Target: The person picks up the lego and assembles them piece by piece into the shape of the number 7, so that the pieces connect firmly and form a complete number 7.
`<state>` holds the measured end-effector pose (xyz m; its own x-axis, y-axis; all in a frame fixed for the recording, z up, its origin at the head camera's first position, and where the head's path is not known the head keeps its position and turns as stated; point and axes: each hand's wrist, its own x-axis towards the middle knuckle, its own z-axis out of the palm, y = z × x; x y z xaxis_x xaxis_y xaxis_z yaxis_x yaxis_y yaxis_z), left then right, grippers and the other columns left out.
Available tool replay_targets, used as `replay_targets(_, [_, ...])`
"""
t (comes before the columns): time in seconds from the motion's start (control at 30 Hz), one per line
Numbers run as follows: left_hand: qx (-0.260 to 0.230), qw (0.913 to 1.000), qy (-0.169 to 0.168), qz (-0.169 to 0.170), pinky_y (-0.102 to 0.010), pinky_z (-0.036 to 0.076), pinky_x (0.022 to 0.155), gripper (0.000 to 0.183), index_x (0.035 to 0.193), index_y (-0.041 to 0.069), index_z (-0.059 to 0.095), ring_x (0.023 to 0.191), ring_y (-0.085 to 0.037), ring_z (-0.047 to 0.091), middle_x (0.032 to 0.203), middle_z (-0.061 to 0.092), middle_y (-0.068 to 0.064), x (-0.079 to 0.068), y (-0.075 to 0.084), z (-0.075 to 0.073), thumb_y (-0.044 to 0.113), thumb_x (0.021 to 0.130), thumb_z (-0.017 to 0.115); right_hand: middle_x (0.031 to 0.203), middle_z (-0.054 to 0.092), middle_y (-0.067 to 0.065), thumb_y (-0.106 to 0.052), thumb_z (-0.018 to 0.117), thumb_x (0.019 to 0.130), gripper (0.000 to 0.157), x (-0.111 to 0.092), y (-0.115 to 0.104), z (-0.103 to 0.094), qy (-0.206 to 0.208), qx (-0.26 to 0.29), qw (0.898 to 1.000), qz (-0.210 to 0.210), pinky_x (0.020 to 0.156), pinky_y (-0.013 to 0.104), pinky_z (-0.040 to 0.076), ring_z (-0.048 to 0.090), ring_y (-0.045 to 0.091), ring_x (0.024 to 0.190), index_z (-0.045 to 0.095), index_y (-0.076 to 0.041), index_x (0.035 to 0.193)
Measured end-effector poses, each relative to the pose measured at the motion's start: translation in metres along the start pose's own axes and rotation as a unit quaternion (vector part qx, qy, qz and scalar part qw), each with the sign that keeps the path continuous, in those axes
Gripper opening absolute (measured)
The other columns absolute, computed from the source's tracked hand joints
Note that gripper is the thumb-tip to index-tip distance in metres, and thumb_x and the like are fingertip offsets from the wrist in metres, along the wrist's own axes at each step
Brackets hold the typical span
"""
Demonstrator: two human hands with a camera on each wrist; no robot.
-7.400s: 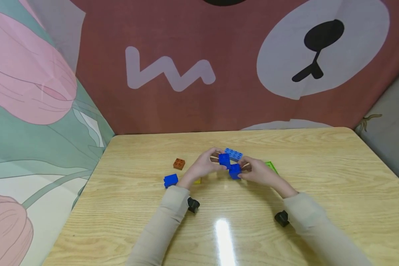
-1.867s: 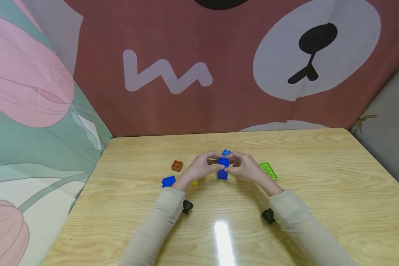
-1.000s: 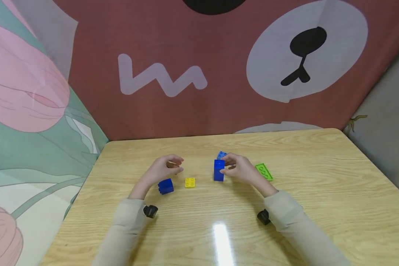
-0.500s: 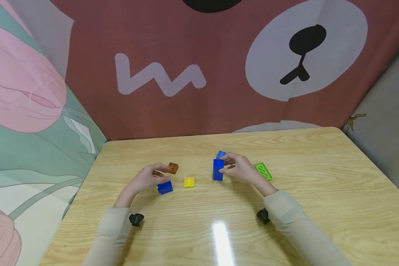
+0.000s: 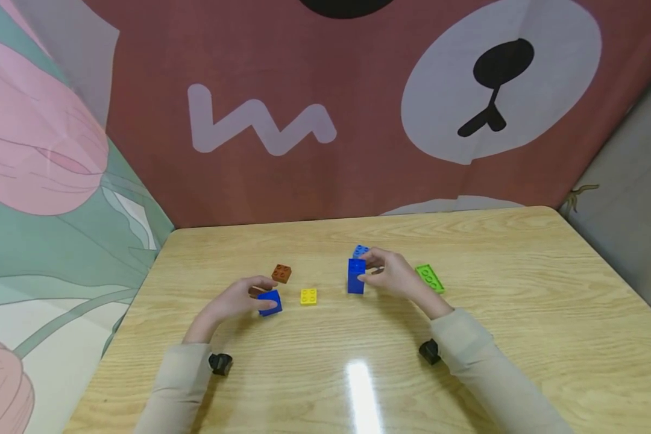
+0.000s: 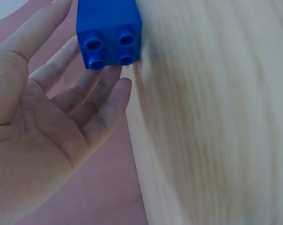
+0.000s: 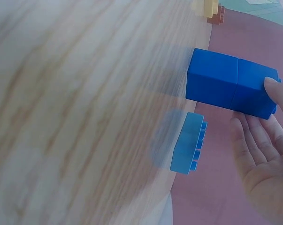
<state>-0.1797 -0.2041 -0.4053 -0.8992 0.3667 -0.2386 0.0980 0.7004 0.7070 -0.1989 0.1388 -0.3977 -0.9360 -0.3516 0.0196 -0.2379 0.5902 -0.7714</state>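
Table (image 5: 304,349): brown brick (image 5: 281,273), yellow brick (image 5: 308,297), green brick (image 5: 430,278), azure brick (image 5: 360,251), 1 stack (image 5: 355,280).

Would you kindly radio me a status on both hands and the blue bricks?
Left hand around lone blue brick. Right hand gripping upright two-brick blue stack. Possible obstacle: yellow brick between them.

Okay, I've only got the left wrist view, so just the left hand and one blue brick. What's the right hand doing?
Observer: The right hand holds a two-brick blue stack by its upper brick.
Operator: Anything near that stack?
Observer: In the head view, a light blue brick sits behind it, partly hidden.
Operator: And between the stack and my blue brick?
Observer: A yellow brick, lying studs up on the table.
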Motion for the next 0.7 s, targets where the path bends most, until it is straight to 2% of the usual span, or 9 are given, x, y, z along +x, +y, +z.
replay_targets(0.27, [0.021, 0.9998, -0.003, 0.0, -0.048, 0.047, 0.099, 0.048, 0.129, 0.006, 0.058, 0.116, -0.03, 0.054, 0.128, 0.058, -0.015, 0.0034, -0.0014, 0.0045, 0.024, 0.087, 0.071, 0.114, 0.066, 0.015, -0.015, 0.07, 0.087, 0.037, 0.0006, 0.001, -0.0011, -0.001, 0.004, 1.0, 0.003, 0.09, 0.039, 0.055, 0.063, 0.03, 0.108, 0.06, -0.004, 0.121])
replay_targets(0.37, [0.026, 0.9996, -0.005, -0.004, -0.047, 0.048, 0.097, 0.049, 0.129, 0.007, 0.058, 0.115, -0.03, 0.054, 0.129, 0.057, -0.016, 0.0031, -0.0008, 0.0046, 0.024, 0.086, 0.072, 0.114, 0.066, 0.015, -0.015, 0.07, 0.086, 0.037, 0.0009, 0.0011, -0.0009, -0.001, 0.006, 1.0, 0.003, 0.09, 0.039, 0.055, 0.063, 0.03, 0.108, 0.06, -0.004, 0.12])
replay_targets(0.53, [0.021, 0.9995, -0.013, -0.021, -0.047, 0.05, 0.095, 0.052, 0.13, 0.008, 0.057, 0.115, -0.032, 0.054, 0.133, 0.054, -0.018, 0.0007, 0.0001, 0.003, 0.024, 0.083, 0.074, 0.113, 0.066, 0.016, -0.014, 0.071, 0.086, 0.036, 0.0013, 0.0019, -0.0002, 0.0, 0.012, 1.0, -0.001, 0.089, 0.039, 0.055, 0.063, 0.03, 0.107, 0.06, -0.002, 0.119])
replay_targets(0.7, [0.008, 0.9995, -0.01, -0.031, -0.046, 0.05, 0.094, 0.048, 0.127, 0.007, 0.059, 0.113, -0.03, 0.055, 0.13, 0.056, -0.018, -0.0017, -0.0018, 0.0012, 0.022, 0.084, 0.074, 0.113, 0.066, 0.016, -0.013, 0.071, 0.086, 0.035, 0.0011, 0.0026, 0.0006, -0.002, 0.022, 1.0, -0.004, 0.089, 0.038, 0.056, 0.063, 0.03, 0.107, 0.06, -0.002, 0.117])
